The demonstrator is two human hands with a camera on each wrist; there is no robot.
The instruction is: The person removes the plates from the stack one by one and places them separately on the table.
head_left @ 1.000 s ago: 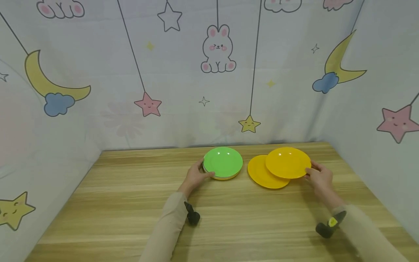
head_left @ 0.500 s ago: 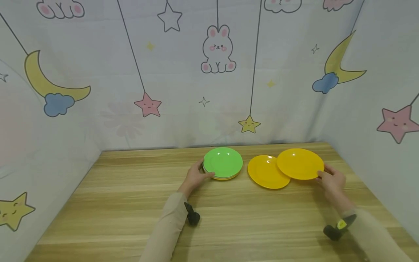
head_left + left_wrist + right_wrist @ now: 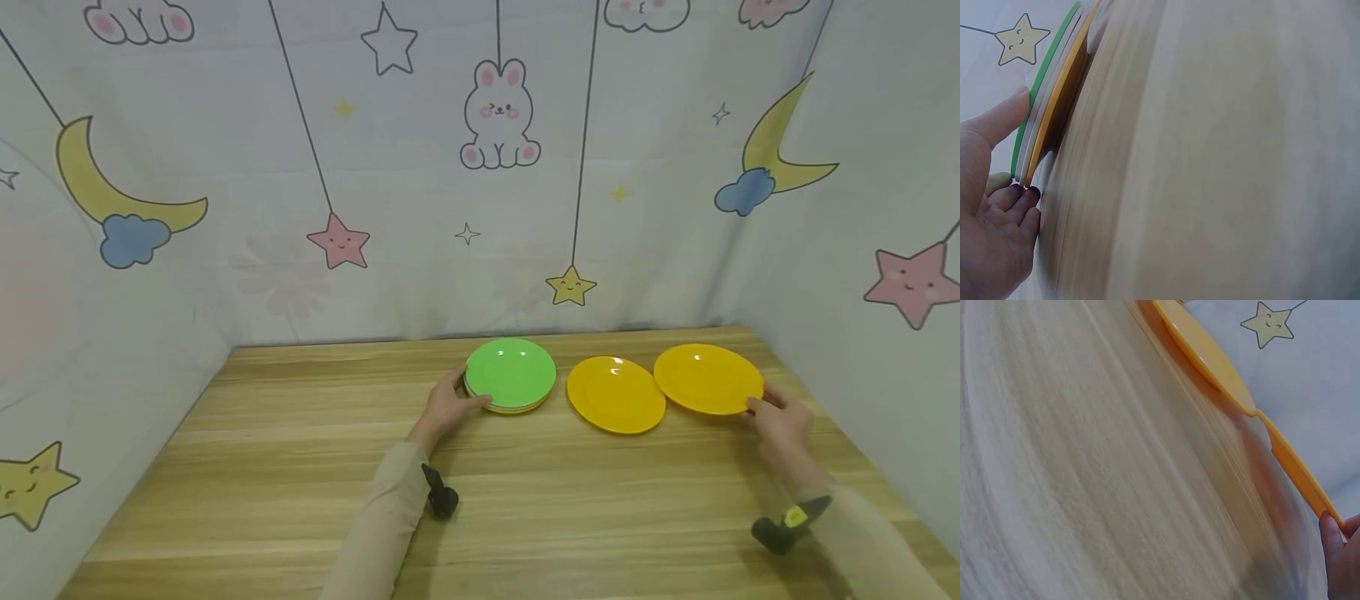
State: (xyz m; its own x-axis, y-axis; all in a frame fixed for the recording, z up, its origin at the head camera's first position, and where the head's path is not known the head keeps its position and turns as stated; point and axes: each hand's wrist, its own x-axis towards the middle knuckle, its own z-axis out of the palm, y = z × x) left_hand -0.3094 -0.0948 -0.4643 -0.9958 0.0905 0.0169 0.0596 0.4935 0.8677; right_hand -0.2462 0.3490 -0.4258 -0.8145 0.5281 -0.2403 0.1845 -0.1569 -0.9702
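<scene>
A green plate (image 3: 511, 372) tops a stack at the back middle of the table; in the left wrist view, white rims and an orange plate (image 3: 1060, 94) show under it. My left hand (image 3: 447, 408) grips the stack at its left edge, thumb on the rim and fingers below. To the right an orange-yellow plate (image 3: 616, 395) lies on the table. A second orange-yellow plate (image 3: 708, 379) is beside it, its right edge pinched by my right hand (image 3: 783, 429). In the right wrist view this held plate (image 3: 1300, 472) slants up from the table, close to the lying plate (image 3: 1210, 356).
The wooden table (image 3: 450, 533) reaches back to a cloth wall (image 3: 420, 167) printed with stars, moons and a rabbit. More cloth stands along the left and right sides. Both wrists carry small black devices.
My right hand has moved right with the held plate, which overlapped the lying plate before and now sits beside it. The left hand and the green-topped stack have stayed in place.
</scene>
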